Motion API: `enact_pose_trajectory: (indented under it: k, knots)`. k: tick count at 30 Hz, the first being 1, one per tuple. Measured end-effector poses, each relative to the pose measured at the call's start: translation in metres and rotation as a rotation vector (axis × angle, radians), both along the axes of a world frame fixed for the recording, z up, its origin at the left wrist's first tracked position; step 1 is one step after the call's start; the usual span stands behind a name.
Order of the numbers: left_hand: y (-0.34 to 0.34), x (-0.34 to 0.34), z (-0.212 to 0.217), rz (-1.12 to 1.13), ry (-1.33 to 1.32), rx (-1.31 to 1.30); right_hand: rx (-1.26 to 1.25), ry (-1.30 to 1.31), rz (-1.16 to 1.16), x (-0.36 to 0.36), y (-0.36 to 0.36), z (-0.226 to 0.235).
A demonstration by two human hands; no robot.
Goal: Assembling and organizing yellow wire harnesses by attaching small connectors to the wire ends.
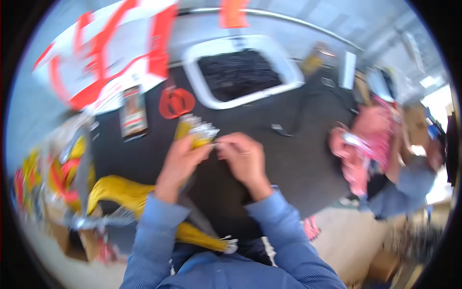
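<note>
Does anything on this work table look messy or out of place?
Nothing looks damaged or spilled. The yellow bundle droops off the dark table at its near edge, beside the left hand. The right hand meets it at a small yellow and silver piece. The picture is blurred.

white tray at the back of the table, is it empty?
No. The white tray holds a dark mass that fills its inside, well behind the left hand and right hand.
</note>
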State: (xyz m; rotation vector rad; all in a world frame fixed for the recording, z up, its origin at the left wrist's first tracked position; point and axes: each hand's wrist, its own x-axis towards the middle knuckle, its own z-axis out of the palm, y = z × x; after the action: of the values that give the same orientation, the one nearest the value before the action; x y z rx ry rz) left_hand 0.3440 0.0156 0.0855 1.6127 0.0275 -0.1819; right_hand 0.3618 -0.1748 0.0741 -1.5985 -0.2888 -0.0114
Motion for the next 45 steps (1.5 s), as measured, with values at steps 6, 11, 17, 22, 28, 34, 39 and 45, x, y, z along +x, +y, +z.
enact_pose_trajectory:
  k: [6,11,17,22,28,34,39,45]
  knots:
    - [-0.003,0.0,0.0,0.056,0.019,-0.015,0.006,-0.059,0.049,0.002,-0.001,0.003]
    - [-0.003,0.001,-0.005,0.077,0.042,0.011,-0.02,-0.055,0.038,0.004,-0.003,0.007]
    - [-0.007,-0.002,0.002,0.073,0.016,-0.031,-0.12,-0.153,0.067,0.007,-0.008,0.01]
    - [-0.006,0.001,-0.001,0.006,-0.022,0.031,-0.183,-0.363,0.025,0.011,-0.004,-0.003]
    - [0.002,0.005,-0.01,0.049,0.031,-0.188,-0.019,-0.035,0.027,0.001,0.003,-0.008]
    - [0.006,0.006,-0.006,0.049,0.097,-0.276,-0.097,-0.199,-0.029,-0.005,0.013,-0.008]
    - [0.005,0.008,-0.006,0.053,0.104,-0.271,-0.235,-0.297,-0.08,-0.004,0.015,-0.009]
    - [0.004,0.008,-0.008,0.067,0.104,-0.279,-0.333,-0.385,-0.106,-0.005,0.017,-0.006]
